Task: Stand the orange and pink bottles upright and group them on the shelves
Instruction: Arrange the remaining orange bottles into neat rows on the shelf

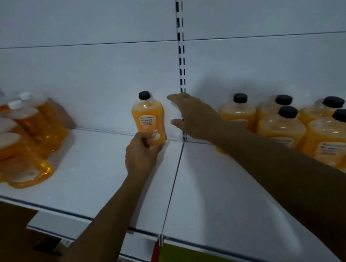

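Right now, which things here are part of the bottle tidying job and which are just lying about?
Part of the job:
black-capped bottle held by the left hand
white-capped bottles
black-capped group
shelf
right hand, open

Lying about:
yellow-green item below
red tag

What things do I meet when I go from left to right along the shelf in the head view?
White-capped orange bottles → black-capped orange bottle gripped low by the left hand → right hand, open, in front of the slotted upright → black-capped orange bottles.
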The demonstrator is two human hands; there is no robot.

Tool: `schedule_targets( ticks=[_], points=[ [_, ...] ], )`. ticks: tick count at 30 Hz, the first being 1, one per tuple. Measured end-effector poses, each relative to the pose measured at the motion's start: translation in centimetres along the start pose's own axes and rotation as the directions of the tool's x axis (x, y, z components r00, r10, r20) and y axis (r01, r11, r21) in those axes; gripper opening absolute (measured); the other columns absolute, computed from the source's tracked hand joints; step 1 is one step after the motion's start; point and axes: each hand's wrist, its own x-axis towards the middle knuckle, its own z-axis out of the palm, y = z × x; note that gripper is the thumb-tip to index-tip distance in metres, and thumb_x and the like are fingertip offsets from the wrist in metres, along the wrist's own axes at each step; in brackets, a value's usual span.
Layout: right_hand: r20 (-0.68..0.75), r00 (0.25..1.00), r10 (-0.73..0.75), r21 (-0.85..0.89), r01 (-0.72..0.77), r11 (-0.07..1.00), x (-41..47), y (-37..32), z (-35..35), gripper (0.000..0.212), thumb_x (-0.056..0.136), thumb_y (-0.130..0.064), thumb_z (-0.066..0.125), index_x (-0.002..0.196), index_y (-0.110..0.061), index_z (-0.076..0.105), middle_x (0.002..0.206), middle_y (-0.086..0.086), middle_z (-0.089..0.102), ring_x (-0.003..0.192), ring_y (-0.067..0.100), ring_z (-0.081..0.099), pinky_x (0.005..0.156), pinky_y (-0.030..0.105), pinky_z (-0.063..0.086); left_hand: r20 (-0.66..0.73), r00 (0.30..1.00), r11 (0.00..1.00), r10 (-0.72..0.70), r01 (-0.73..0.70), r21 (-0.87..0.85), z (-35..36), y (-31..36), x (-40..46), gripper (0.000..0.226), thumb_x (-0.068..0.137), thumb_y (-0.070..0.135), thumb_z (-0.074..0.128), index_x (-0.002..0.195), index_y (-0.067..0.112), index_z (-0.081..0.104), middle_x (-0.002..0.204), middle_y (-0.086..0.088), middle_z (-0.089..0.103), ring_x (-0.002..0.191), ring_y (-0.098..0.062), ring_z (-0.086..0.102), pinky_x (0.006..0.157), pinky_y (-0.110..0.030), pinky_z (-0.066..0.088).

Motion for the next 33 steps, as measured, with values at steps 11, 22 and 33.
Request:
schedule_targets(
  ticks=[11, 22, 33],
  points=[
    [0.027, 0.998, 0.065, 0.137, -0.068, 0.988, 5.0, -1.8, 5.1, 0.069, 0.086, -0.026, 0.068, 0.144, -0.016, 0.032, 0.135, 0.008, 0.035, 0.126, 0.027, 0.036, 0.102, 0.04, 0.039, 0.355, 0.918, 0.909, -0.176, 0.291, -0.3, -3.0, -2.2, 2.6, 0.079, 0.083, 0.018, 0.073, 0.149, 0.017, 0.03, 0.142, 0.0, 0.049, 0.125, -0.021, 0.051, 0.085, -0.029, 0.05],
    [-0.038, 0.999, 0.001, -0.064, -0.003, 0.998, -0.2, -2.0, 1.5, 0.063, 0.083, -0.032, 0.071, 0.133, -0.02, 0.035, 0.113, 0.007, 0.057, 0.096, 0.024, 0.057, 0.078, 0.037, 0.05, 0.281, 0.96, 0.977, -0.016, 0.075, -0.199, -1.6, -1.7, 1.2, 0.05, 0.076, 0.039, 0.078, 0.117, 0.017, 0.059, 0.114, 0.0, 0.064, 0.093, -0.018, 0.066, 0.074, -0.029, 0.056],
    [0.072, 0.992, 0.108, -0.246, -0.087, 0.965, -6.8, 2.7, -6.4, 0.053, 0.086, -0.037, 0.066, 0.129, -0.025, 0.036, 0.096, 0.005, 0.058, 0.083, 0.024, 0.058, 0.069, 0.037, 0.05, 0.5, 0.843, 0.976, 0.198, -0.119, -0.185, 3.9, 5.7, -3.2, 0.033, 0.077, 0.026, 0.079, 0.103, 0.015, 0.061, 0.097, 0.004, 0.066, 0.08, -0.008, 0.065, 0.066, -0.017, 0.05]
  ],
)
